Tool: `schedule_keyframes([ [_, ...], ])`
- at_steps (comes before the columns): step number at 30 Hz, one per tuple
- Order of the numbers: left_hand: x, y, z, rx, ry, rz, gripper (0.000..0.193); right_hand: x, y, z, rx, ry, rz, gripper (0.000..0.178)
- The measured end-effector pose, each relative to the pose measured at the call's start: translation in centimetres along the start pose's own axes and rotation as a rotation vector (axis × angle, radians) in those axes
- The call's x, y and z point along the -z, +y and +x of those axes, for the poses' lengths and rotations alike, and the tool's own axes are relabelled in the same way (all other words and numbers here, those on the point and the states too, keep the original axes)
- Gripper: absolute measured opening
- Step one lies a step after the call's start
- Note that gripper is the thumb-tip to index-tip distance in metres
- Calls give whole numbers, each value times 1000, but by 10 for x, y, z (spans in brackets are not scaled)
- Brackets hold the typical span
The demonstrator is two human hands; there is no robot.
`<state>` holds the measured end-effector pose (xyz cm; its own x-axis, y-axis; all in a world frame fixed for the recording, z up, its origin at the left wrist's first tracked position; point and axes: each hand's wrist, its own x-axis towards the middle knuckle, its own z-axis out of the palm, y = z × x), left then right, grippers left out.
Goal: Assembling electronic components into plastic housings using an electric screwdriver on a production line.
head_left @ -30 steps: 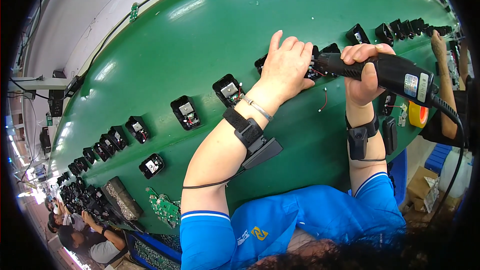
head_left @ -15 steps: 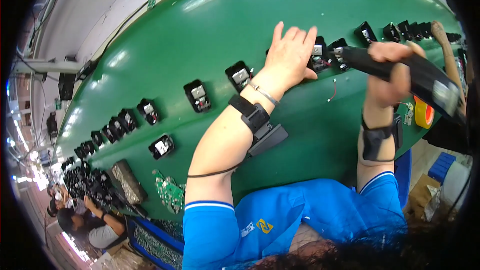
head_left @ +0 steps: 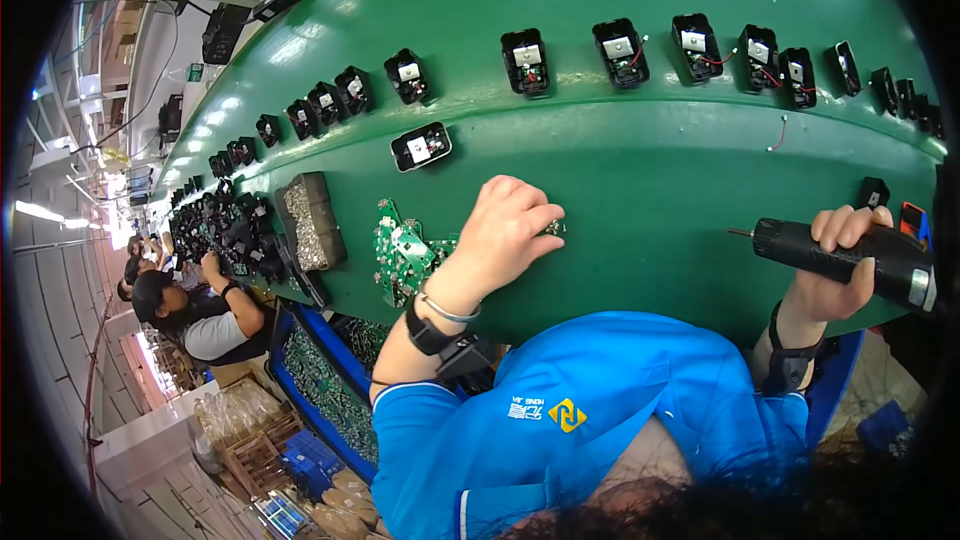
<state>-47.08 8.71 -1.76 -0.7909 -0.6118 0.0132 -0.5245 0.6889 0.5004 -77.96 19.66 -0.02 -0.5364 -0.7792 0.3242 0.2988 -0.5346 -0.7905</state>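
My right hand [head_left: 840,245] is wrapped round a black electric screwdriver [head_left: 785,242], whose thin bit points left over the green table. My left hand [head_left: 505,230] is low over the table, its fingers bent and drawn together. Small shiny bits show at its fingertips; whether they are held or lie beneath is unclear. Beside its wrist is a loose pile of green circuit boards [head_left: 400,252]. Farther back runs a row of open black plastic cases, among them one case [head_left: 526,62] with a metal plate and wires inside.
A dark box of small metal parts [head_left: 310,220] stands left of the boards. One pale-rimmed case [head_left: 421,146] lies nearer than the row. A short red wire [head_left: 780,133] lies at right. Blue bins [head_left: 320,390] hold boards; a co-worker [head_left: 205,310] sits far left.
My left hand has left the cases and come down toward me, near the circuit boards. My right hand has drawn the screwdriver back from the case row. The view has shifted.
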Motion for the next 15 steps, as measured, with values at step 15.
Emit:
schedule_keyframes([
  [15,-27,54,41,266,131,-938,8,-27,-32,6,140,62,119,46],
])
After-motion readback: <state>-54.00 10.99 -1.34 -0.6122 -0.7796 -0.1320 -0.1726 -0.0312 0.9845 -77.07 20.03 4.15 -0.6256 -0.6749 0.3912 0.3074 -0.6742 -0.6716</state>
